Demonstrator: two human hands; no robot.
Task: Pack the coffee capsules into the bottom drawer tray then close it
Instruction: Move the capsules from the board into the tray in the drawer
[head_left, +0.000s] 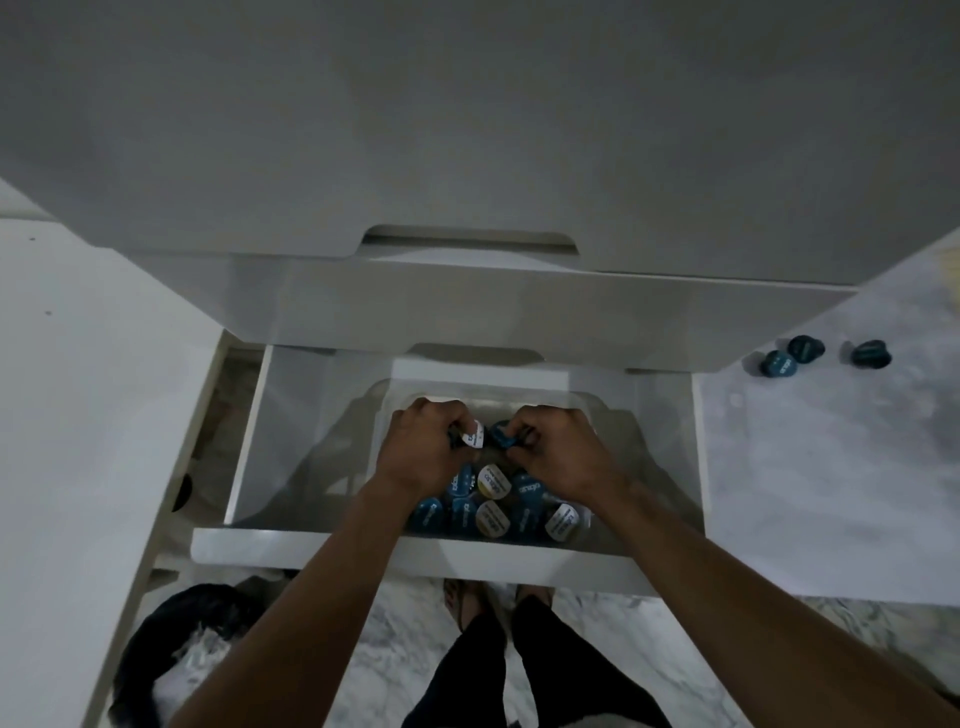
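The white bottom drawer (363, 551) is pulled wide open with a clear plastic tray (613, 415) sitting inside, already holding a heap of blue and white foil-topped coffee capsules (491, 501). Left hand (423, 447) and right hand (558, 447) are each curled around capsules over the tray. I'd drop them low toward the empty back. Three dark blue stray capsules (802, 353) are waiting on the marble floor to the right.
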